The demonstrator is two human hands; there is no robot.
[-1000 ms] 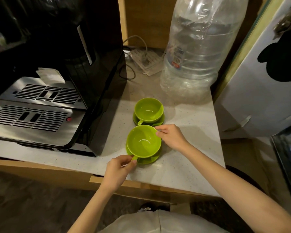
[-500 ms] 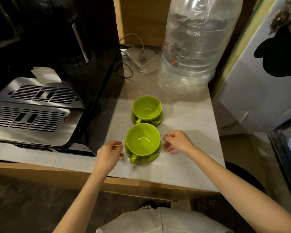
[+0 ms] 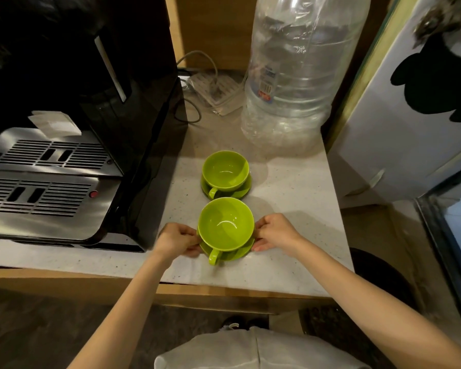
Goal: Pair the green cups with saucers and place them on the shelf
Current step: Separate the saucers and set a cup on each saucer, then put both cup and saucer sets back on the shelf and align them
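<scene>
Two green cups stand on green saucers on the pale speckled counter point(image 3: 290, 198). The near cup point(image 3: 225, 225) sits on its saucer point(image 3: 238, 253), handle pointing toward me. My left hand point(image 3: 177, 239) pinches the saucer's left edge and my right hand point(image 3: 274, 233) pinches its right edge. The far cup point(image 3: 225, 170) rests on its own saucer point(image 3: 240, 191) just behind, untouched, its handle at the front left.
A black coffee machine point(image 3: 133, 129) with a steel drip tray point(image 3: 43, 193) fills the left side. A big clear water bottle point(image 3: 298, 75) stands behind the cups, beside a power strip point(image 3: 216, 89). A white fridge point(image 3: 410, 134) is at right. The counter's wooden front edge point(image 3: 224, 291) is close.
Both hands let go of the near cup's handle and rim, drew apart, then closed in on the two sides of its saucer. The cups stayed in place.
</scene>
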